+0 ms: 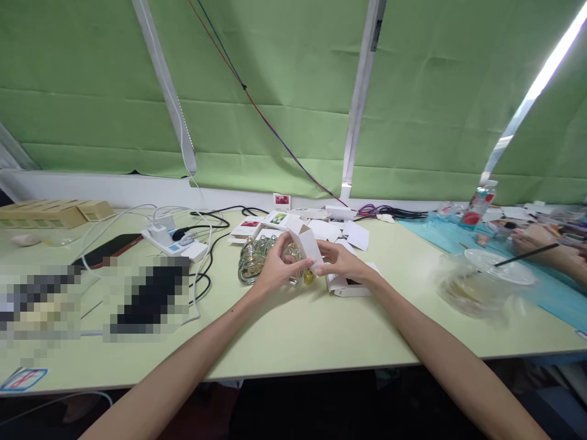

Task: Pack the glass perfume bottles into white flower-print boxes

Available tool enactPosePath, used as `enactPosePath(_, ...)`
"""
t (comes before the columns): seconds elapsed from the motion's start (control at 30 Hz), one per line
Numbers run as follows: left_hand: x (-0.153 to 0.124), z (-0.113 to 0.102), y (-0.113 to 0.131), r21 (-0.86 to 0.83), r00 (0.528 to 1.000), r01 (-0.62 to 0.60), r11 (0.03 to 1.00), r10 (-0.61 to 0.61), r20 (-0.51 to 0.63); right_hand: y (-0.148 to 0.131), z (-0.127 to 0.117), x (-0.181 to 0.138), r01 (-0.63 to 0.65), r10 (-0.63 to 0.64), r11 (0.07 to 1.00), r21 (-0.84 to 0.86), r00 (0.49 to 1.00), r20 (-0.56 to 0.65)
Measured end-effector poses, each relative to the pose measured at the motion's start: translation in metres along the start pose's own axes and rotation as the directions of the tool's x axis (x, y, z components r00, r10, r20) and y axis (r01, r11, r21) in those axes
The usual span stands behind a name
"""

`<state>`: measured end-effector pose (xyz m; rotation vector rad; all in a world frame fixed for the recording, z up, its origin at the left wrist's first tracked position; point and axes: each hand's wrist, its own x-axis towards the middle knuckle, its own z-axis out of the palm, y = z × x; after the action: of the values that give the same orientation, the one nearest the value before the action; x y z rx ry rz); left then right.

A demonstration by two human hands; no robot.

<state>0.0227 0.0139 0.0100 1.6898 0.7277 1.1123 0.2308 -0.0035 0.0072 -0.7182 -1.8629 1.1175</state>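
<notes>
A small white cardboard box (306, 243) is tilted in the air above the table, its top end open. My left hand (280, 266) grips its left side and lower end, fingers closed round it. From the right, my right hand (338, 260) pinches the same box near its lower edge. Just behind my left hand stand several clear glass bottles (251, 263), partly hidden by it. A gold cap (309, 277) shows below the box. Flat and partly folded white boxes (323, 230) lie behind my hands, and another white box (351, 287) lies under my right wrist.
A power strip (177, 243) with tangled cables lies to the left, beside a dark phone-like slab (112, 249). Tan boxes (43, 214) line the back left. At right are a lidded plastic cup (477, 284) with a straw, a bottle (479, 205) and another person's hand (536, 241).
</notes>
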Motion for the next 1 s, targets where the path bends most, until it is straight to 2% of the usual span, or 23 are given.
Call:
enactPosePath(0.57, 0.0006, 0.0023, 0.0000, -0.067, 0.999, 0.038, 0.997, -0.038, -0.007, -0.0053, 0.0021, 0.0003, 0.000, 0.000, 1.000, -0.009, 1.000, 0.025)
enactPosePath(1.0, 0.0016, 0.0023, -0.0016, -0.116, 1.000, 0.016, 0.993, -0.017, -0.009, 0.0020, 0.0004, 0.0016, -0.019, 0.012, 0.997, -0.075, 0.996, -0.091)
